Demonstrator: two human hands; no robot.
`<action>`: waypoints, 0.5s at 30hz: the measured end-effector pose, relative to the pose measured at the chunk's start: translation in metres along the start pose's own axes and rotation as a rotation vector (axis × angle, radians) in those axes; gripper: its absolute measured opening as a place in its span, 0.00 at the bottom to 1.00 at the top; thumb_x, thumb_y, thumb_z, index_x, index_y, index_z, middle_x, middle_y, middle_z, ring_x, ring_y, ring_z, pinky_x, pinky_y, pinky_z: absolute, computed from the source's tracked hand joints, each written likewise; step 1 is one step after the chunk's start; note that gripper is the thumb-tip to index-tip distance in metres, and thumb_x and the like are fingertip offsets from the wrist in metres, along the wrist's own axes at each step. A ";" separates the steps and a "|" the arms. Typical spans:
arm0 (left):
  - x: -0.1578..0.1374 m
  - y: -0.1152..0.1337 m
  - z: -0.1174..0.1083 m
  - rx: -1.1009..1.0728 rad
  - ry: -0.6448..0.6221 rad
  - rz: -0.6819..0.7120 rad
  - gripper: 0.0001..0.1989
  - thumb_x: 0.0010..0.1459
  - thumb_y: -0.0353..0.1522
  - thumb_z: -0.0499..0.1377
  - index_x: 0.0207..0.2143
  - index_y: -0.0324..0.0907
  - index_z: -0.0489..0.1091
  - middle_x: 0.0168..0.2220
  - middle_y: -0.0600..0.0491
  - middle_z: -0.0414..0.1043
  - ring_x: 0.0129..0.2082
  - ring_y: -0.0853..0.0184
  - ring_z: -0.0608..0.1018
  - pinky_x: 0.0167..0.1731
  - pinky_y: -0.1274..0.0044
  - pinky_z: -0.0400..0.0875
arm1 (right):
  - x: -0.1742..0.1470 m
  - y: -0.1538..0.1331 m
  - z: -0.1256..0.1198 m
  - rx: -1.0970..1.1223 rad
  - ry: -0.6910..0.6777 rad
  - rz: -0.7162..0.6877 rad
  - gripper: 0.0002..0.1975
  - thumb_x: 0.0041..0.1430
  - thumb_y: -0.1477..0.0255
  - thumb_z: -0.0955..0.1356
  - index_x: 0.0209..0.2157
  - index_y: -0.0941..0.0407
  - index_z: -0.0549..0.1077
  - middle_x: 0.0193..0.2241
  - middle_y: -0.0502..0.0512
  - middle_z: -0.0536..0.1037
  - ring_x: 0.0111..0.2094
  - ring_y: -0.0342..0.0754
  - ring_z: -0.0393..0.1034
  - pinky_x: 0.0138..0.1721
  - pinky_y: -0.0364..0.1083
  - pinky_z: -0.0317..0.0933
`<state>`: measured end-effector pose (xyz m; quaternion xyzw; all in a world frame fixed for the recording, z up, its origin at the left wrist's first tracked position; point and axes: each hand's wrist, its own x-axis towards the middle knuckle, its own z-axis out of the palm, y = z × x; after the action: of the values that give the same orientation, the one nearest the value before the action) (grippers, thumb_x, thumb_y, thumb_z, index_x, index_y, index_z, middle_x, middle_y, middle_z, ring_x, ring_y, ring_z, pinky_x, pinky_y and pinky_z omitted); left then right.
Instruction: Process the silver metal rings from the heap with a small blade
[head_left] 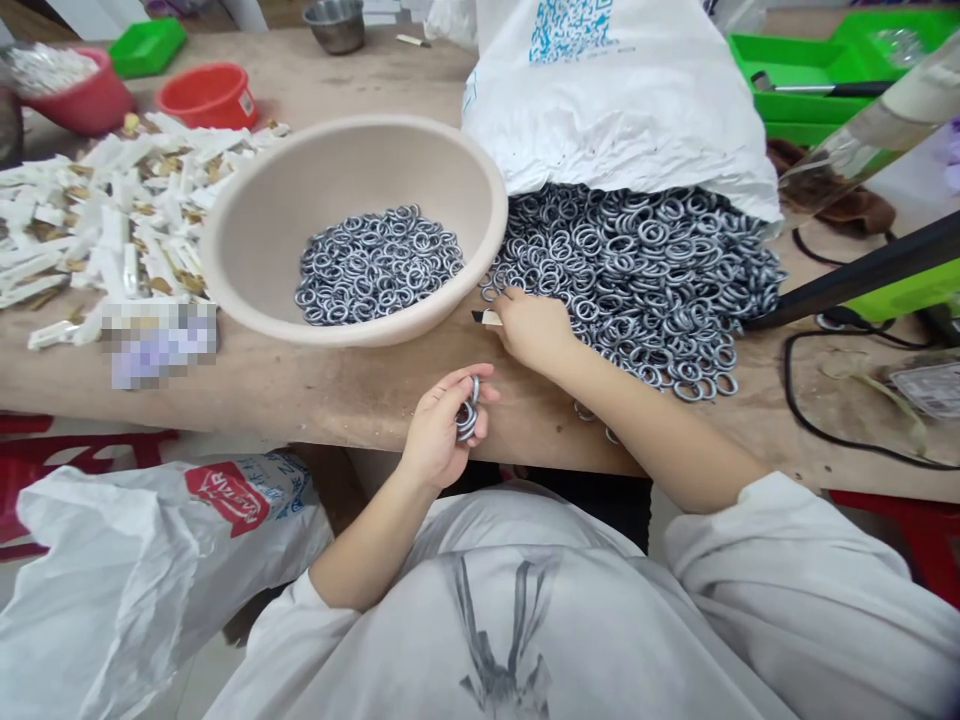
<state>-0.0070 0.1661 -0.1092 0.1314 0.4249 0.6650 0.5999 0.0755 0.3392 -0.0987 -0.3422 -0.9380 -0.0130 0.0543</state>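
Observation:
My left hand (pixel 448 425) is curled around several grey metal rings (pixel 466 422), held above the table's front edge. Bent at the near left edge of a large heap of the same rings (pixel 637 270), my right hand (pixel 534 328) has its fingertips close to a loose ring. From under those fingers sticks out a small pale strip with a dark tip (pixel 489 318); whether it is gripped or lies on the table I cannot make out. A wide beige basin (pixel 255 230), left of the heap, holds many more rings (pixel 379 265).
Behind the heap, a white sack (pixel 615 120) lies with its mouth over the rings. White plastic pieces (pixel 120 220) cover the table's left side, near a red bowl (pixel 206 97). Green trays (pixel 787 62) and a black cable (pixel 795 400) are at the right.

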 end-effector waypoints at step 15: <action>0.011 -0.027 0.029 0.091 -0.268 0.039 0.24 0.57 0.47 0.65 0.27 0.37 0.61 0.22 0.57 0.57 0.18 0.77 0.59 0.13 0.86 0.58 | -0.103 -0.014 -0.004 1.633 0.186 0.118 0.28 0.65 0.45 0.74 0.33 0.55 0.66 0.25 0.47 0.66 0.24 0.47 0.62 0.25 0.42 0.56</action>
<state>0.0289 0.1857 -0.1147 0.2546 0.3680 0.6331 0.6316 0.1449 0.2624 -0.1059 -0.2412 -0.6242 0.6478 0.3640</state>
